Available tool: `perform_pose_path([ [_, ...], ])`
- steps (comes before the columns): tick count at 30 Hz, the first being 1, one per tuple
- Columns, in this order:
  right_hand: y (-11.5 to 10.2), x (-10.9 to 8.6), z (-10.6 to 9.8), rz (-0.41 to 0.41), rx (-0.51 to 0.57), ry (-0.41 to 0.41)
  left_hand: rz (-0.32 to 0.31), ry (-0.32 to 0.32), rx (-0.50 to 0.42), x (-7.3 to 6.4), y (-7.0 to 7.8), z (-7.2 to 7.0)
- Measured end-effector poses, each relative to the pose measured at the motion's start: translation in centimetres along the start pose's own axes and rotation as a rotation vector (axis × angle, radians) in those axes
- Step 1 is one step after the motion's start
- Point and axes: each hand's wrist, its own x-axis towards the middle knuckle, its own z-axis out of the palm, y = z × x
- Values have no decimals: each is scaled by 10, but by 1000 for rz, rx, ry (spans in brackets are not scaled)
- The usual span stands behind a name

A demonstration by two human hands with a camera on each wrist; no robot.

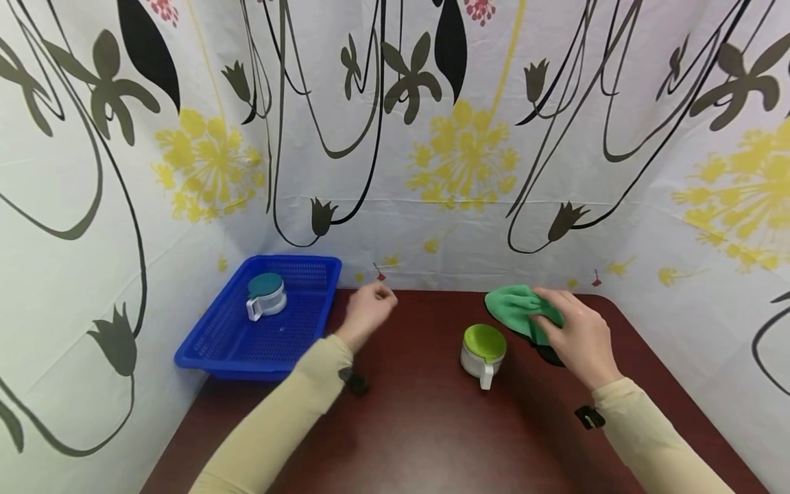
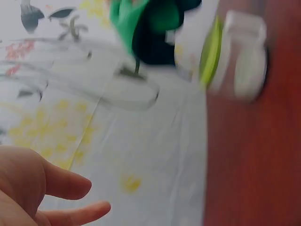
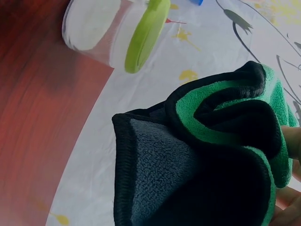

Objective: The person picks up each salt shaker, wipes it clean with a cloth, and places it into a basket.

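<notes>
My right hand point(image 1: 581, 337) pinches a folded green and dark grey cloth point(image 1: 515, 309) at the right side of the table. In the right wrist view the cloth point(image 3: 160, 155) bunches into folds with black edging, and only a few of my fingers point(image 3: 292, 141) show behind it. Left of the cloth a clear jar with a lime-green lid point(image 1: 484, 342) stands upright, its white handle turned toward me. My left hand point(image 1: 368, 310) hovers between that jar and the blue basket, holding nothing, its fingers point(image 2: 70, 183) loosely bent.
A blue plastic basket point(image 1: 256, 367) sits at the table's left edge. Inside it stands a similar jar with a teal lid point(image 1: 267, 291). The dark red table point(image 1: 426, 425) is bordered by a patterned curtain point(image 1: 382, 171) behind and at both sides.
</notes>
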Motion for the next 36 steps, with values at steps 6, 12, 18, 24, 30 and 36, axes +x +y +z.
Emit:
perform_pose_path([
  [6, 3, -6, -3, 13, -10, -22, -50, -211, -237, -30, 9, 57],
  [12, 10, -13, -4, 30, -31, -29, -191, -393, -458, -55, 22, 105],
  [18, 14, -22, -2, 33, -28, -59, -300, -423, -569, -74, 33, 140],
  [24, 17, -30, -3, 38, -33, -83, -408, -369, -734, -82, 39, 161],
  [30, 24, -41, -6, 43, -54, -108, -498, -349, -862, -91, 41, 171],
  [36, 29, -46, -7, 39, -63, -129, -609, -423, -1018, -98, 41, 174],
])
